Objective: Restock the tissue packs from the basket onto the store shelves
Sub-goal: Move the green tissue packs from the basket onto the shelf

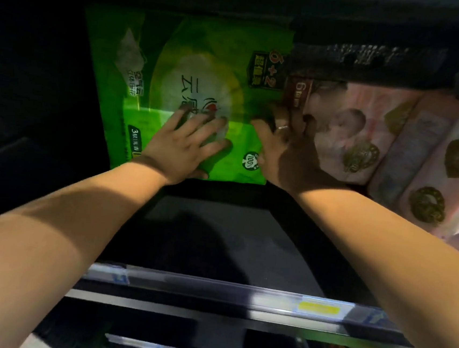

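Pushing a green tissue pack [192,86] to the back of a dark shelf [217,234] with both hands

Left hand [182,146] lies flat on the pack's front face, fingers [213,127] spread wide, holding nothing; right hand [286,151] presses at the pack's right edge, fingers loosely splayed, a ring [282,127] on one, and I cannot tell whether they curl round the edge. Just right of the right fingers, pink tissue packs [367,131] stand close, touching the green one. My worry: an uneven push could skew the soft pack or wedge it against the pink ones, crumpling the wrapper. Count: one green pack, at least three pink packs, two hands; no basket shows. A price rail [239,290] runs along the shelf edge, nearer the person than the fingers
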